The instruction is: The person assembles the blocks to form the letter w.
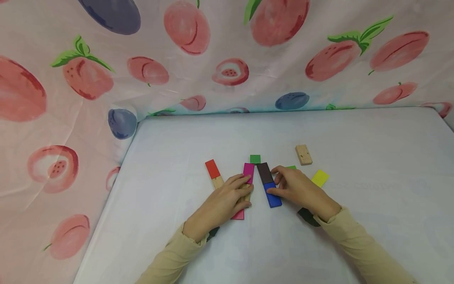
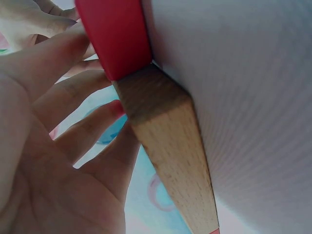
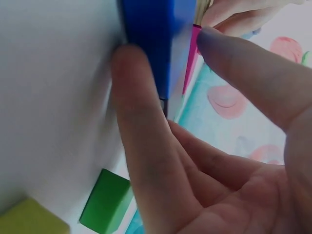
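Observation:
My left hand (image 1: pixel 225 199) lies across a row of blocks, its extended fingers over a plain wooden block (image 1: pixel 247 193) between a magenta block (image 1: pixel 249 169) and a pink block (image 1: pixel 239 215). In the left wrist view, my palm and fingers stand beside a red block (image 2: pixel 117 41) end to end with a wooden block (image 2: pixel 170 151). My right hand (image 1: pixel 299 187) holds a blue block (image 1: pixel 273 200), thumb across its top and a finger against its side. A dark brown block (image 1: pixel 265 172) touches the blue one's far end; another right finger is by its edge.
A red block (image 1: pixel 213 169) tops a wooden one (image 1: pixel 218 182) at left, partly hidden by my left hand. Behind the rows lies a green block (image 1: pixel 255 159). Right of them are a wooden block (image 1: pixel 303 154), a yellow block (image 1: pixel 320 178) and another green block (image 3: pixel 105 200).

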### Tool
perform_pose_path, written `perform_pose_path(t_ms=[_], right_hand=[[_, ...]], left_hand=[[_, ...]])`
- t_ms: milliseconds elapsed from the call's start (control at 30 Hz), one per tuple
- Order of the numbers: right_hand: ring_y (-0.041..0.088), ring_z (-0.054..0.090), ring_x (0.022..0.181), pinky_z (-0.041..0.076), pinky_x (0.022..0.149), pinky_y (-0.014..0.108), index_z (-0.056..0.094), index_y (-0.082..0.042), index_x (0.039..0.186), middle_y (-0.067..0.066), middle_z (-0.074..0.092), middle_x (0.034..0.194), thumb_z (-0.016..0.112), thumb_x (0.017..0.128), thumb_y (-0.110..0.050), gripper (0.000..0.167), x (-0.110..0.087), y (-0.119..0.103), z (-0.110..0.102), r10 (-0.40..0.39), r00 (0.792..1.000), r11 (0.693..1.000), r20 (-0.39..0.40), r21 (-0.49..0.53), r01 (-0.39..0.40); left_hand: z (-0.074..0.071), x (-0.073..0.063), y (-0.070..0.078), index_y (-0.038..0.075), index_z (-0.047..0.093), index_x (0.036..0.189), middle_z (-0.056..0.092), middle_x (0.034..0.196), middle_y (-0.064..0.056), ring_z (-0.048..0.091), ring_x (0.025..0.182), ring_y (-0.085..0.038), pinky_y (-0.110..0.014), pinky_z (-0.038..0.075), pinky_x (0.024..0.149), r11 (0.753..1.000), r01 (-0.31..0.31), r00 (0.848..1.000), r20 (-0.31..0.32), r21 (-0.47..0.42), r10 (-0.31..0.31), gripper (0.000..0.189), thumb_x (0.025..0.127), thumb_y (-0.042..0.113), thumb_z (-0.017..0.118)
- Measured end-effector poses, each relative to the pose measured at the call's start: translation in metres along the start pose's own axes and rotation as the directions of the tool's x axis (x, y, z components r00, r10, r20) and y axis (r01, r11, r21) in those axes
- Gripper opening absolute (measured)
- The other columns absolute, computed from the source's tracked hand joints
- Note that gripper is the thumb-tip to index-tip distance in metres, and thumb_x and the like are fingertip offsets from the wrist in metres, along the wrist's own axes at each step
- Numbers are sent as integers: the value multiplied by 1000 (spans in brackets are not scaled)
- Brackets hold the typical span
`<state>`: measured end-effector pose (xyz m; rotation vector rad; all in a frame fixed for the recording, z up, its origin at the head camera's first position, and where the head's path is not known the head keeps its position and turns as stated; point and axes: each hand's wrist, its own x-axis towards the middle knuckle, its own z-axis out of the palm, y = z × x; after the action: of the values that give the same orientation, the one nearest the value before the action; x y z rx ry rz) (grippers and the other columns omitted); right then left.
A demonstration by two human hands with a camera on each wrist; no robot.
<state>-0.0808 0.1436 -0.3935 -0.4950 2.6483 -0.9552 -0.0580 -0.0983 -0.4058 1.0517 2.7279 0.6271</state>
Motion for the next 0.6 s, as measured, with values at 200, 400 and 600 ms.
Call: perform_pose_path(t_ms=[200, 400, 600], right_hand=[[14, 61, 76, 56, 71, 30, 62, 5, 114, 3, 66, 87, 79, 85, -18, 40, -2, 1, -5, -21, 1000, 1000, -12, -6, 21], [14, 61, 78, 56, 72, 31, 66, 3, 111, 6, 67, 91, 80, 84, -16, 35, -4, 5, -12, -42, 998, 999, -37, -24, 41], [15, 62, 78, 56, 70, 30, 68, 2, 109, 6, 68, 91, 81, 82, -12, 33, -8, 6, -21, -78, 994, 996, -73, -50, 75]], left_hand=[[-1, 0, 1, 5, 61, 136, 47, 151, -11, 35, 145, -26, -33, 39, 114, 1000, 1, 1000, 0, -9, -1, 47, 95, 27, 68], [-1, 0, 0, 5, 61, 135, 47, 151, -11, 35, 145, -27, -33, 38, 115, 1000, -3, 1000, 0, -2, 3, 47, 95, 28, 67], [0, 0, 1, 5, 60, 136, 46, 152, -11, 35, 145, -26, -33, 38, 115, 1000, 1, 1000, 5, 9, -1, 48, 95, 27, 68]])
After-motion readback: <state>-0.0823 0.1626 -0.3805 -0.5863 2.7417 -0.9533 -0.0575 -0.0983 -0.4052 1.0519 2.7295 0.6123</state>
